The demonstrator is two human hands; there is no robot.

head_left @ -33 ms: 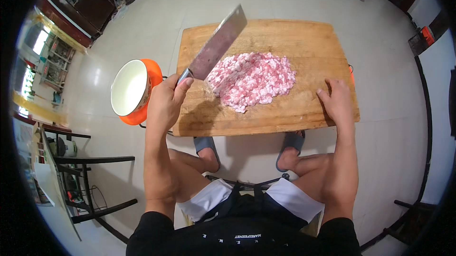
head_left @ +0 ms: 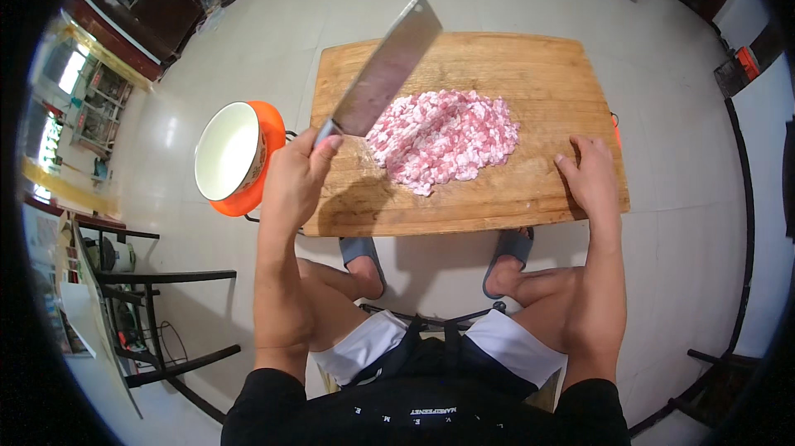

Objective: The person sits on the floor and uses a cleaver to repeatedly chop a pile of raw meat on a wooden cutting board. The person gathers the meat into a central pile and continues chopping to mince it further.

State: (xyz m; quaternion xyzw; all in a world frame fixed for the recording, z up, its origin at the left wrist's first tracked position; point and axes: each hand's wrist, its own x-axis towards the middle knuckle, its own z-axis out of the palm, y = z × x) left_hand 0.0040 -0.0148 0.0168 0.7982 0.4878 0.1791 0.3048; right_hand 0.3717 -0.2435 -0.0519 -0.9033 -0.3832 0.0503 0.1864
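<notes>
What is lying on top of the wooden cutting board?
Chopped pink meat lies on the wooden cutting board; the right hand is near its right edge. The board beneath the meat, and behind the cleaver in the left hand, is hidden.

a head-worn wide fisheye looks steeply down from above the wooden board, taking in surrounding floor.

dark cabinet, pale tiled floor, blue-grey slippers
</notes>
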